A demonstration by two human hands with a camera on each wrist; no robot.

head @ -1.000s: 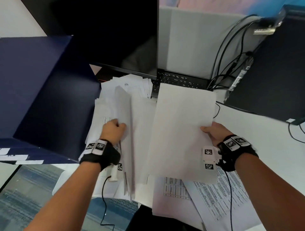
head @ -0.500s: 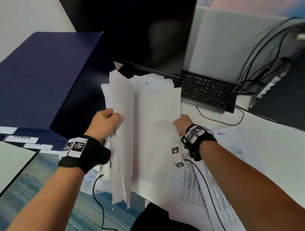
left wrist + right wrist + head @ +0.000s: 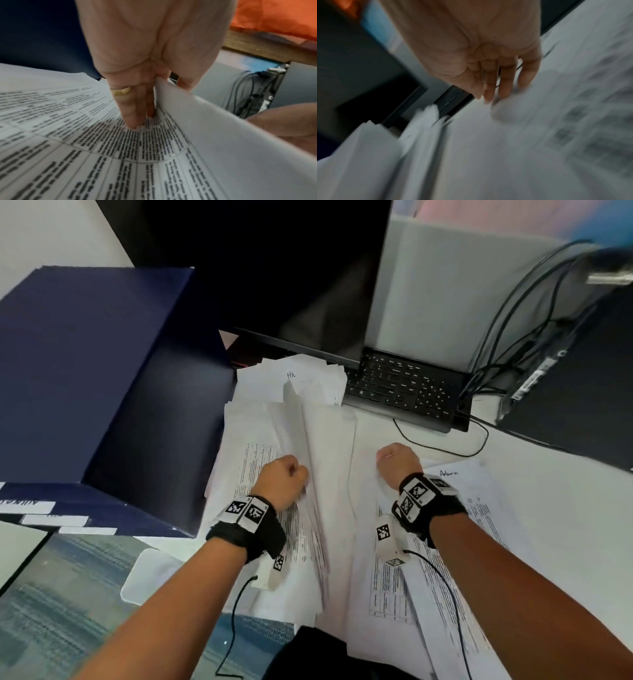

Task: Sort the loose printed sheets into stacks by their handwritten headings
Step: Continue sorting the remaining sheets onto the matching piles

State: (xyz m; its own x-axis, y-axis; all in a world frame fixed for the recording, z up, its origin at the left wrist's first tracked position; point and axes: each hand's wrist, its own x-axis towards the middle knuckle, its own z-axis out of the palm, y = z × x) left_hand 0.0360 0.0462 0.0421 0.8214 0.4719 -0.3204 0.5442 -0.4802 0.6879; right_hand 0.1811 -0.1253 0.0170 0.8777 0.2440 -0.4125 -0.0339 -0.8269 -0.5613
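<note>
My left hand (image 3: 281,481) grips a bundle of loose sheets (image 3: 310,440) by its edge, thumb on one side and fingers (image 3: 132,108) on the other, so the bundle stands tilted up from the desk. Under that hand lies a printed sheet with tables (image 3: 85,148), my fingertips touching it. My right hand (image 3: 397,462) is empty, its fingers (image 3: 505,83) hanging loosely over the white desk (image 3: 565,508), just right of the raised bundle; the right wrist view is blurred. Beside that wrist lies a stack headed "Admin" (image 3: 479,508). Beyond the bundle, against the keyboard (image 3: 404,388), sits a stack headed "HR" (image 3: 301,378). A dark blue box (image 3: 85,371) stands to the left.
</note>
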